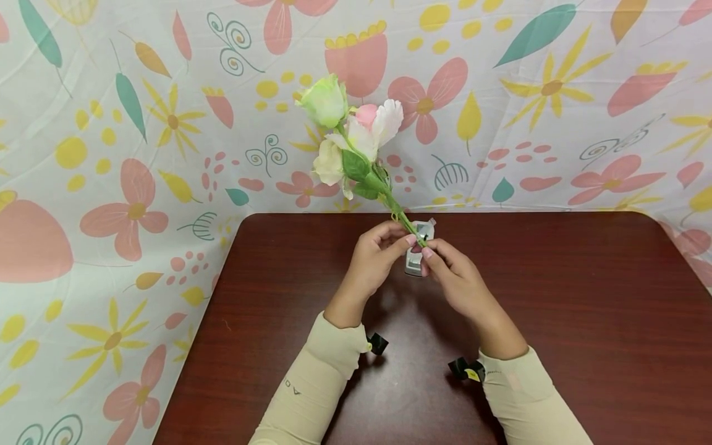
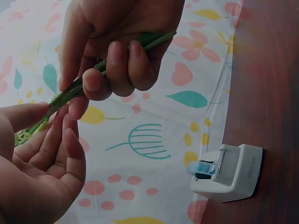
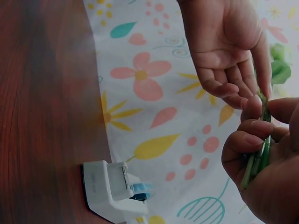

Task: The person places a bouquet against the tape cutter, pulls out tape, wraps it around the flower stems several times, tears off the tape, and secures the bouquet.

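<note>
A small bunch of flowers (image 1: 356, 133), with pale green, white and pink blooms, is held tilted up and to the left above the table's far edge. My left hand (image 1: 369, 262) pinches the green stems (image 2: 70, 93) partway down between thumb and fingers. Lower on the stems, my right hand (image 1: 461, 284) grips them near their cut ends, its fingers curled round them in the right wrist view. Behind and below the hands stands a white tape dispenser (image 2: 238, 175) with a bluish roll of tape (image 3: 142, 189); in the head view the hands and stems partly cover it.
The dark reddish-brown table (image 1: 584, 309) spreads out under both arms. A white cloth (image 1: 222, 123) printed with flowers and leaves hangs behind the table and along its left side. Black straps (image 1: 378, 343) sit at the cuffs of the beige sleeves.
</note>
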The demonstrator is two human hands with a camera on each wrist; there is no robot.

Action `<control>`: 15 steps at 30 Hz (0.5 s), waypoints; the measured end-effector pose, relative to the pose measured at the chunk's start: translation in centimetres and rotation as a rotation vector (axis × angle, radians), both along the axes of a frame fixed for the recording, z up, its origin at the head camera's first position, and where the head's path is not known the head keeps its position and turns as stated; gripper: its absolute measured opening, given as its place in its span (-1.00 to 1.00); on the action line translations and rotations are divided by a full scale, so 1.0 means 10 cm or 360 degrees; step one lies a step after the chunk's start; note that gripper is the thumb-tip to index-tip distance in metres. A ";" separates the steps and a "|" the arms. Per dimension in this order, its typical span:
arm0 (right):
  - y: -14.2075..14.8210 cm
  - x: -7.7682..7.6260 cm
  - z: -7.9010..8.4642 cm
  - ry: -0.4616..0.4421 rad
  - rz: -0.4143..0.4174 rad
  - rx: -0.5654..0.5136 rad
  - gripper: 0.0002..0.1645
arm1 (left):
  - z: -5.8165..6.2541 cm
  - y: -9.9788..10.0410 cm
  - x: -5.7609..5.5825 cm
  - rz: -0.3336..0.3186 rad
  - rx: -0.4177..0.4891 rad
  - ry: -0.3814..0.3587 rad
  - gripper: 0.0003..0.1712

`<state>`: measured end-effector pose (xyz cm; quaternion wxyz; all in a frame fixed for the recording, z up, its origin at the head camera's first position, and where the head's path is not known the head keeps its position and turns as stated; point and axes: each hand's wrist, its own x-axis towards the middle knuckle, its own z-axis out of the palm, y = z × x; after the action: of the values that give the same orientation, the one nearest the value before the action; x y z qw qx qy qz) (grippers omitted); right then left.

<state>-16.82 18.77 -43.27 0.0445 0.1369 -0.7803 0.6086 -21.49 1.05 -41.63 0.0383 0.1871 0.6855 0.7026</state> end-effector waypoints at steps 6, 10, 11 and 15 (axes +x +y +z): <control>-0.01 0.00 -0.02 0.0005 -0.0025 -0.0011 -0.76 | 0.00 0.01 -0.01 -0.0014 0.0002 -0.0041 -0.67; -0.02 0.00 -0.02 0.0012 -0.0063 0.0058 -0.77 | -0.01 0.01 -0.01 0.0012 -0.0008 -0.0047 -0.69; -0.02 0.00 -0.02 0.0014 -0.0072 0.0076 -0.77 | -0.01 0.01 -0.01 0.0021 -0.0013 -0.0047 -0.69; -0.02 0.00 -0.01 0.0023 -0.0105 0.0125 -0.77 | -0.02 0.03 0.00 0.0049 0.0004 -0.0061 -0.69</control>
<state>-16.80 18.53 -43.35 0.0649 0.1172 -0.8074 0.5746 -21.51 1.33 -41.79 0.0404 0.1631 0.6866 0.7073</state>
